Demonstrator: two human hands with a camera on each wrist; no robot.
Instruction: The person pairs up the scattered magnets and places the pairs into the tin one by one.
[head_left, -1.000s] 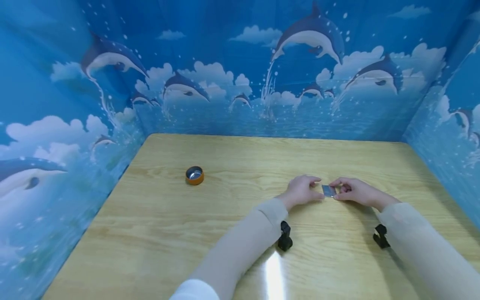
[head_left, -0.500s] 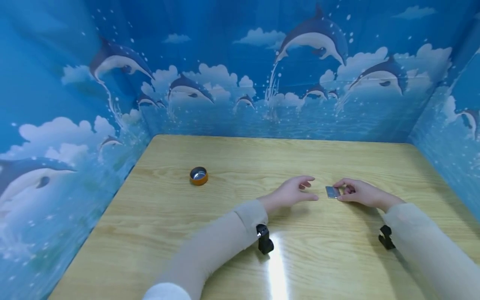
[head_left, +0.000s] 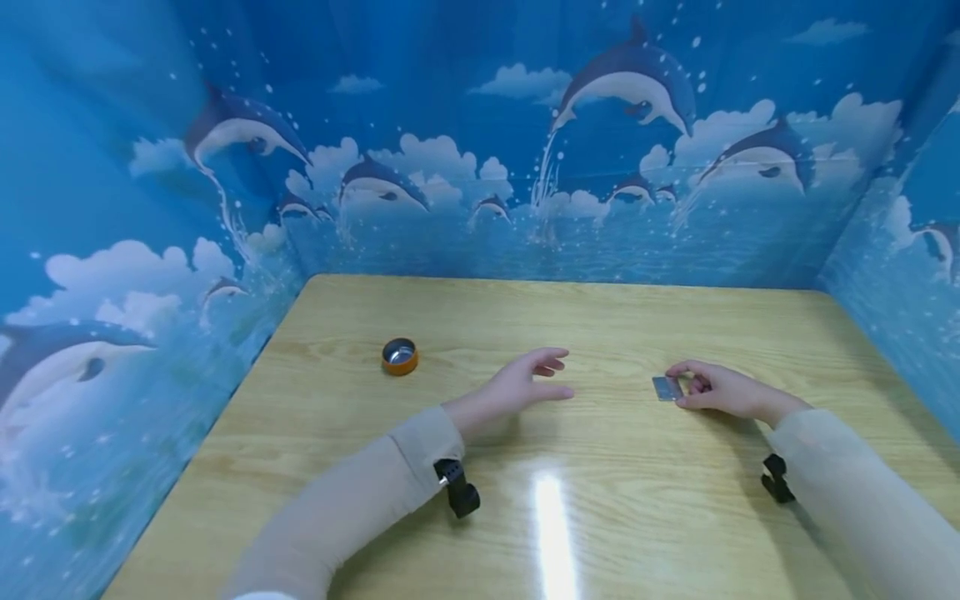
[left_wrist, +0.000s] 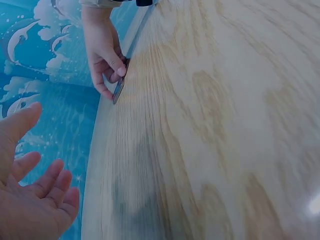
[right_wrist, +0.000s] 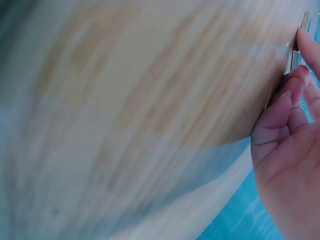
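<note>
My right hand pinches a small flat grey square by its right side, thumb at the near edge and index finger at the far edge. The square lies low at the tabletop; in the left wrist view it appears edge-on as a thin dark slab. My left hand holds nothing and hovers over the middle of the table, thumb and fingers spread apart. Farther left stands a small round orange bowl with a shiny metallic inside. Only part of the right hand shows in its wrist view, at the right edge.
The wood-grain table is bordered at the back and sides by a blue curtain printed with dolphins. A bright light reflection falls on the near part of the tabletop. Black wrist cameras are strapped to both sleeves.
My left hand has drawn away from the grey square and moved left toward the orange bowl. The right hand stays in place, still pinching the square. The head view has shifted slightly.
</note>
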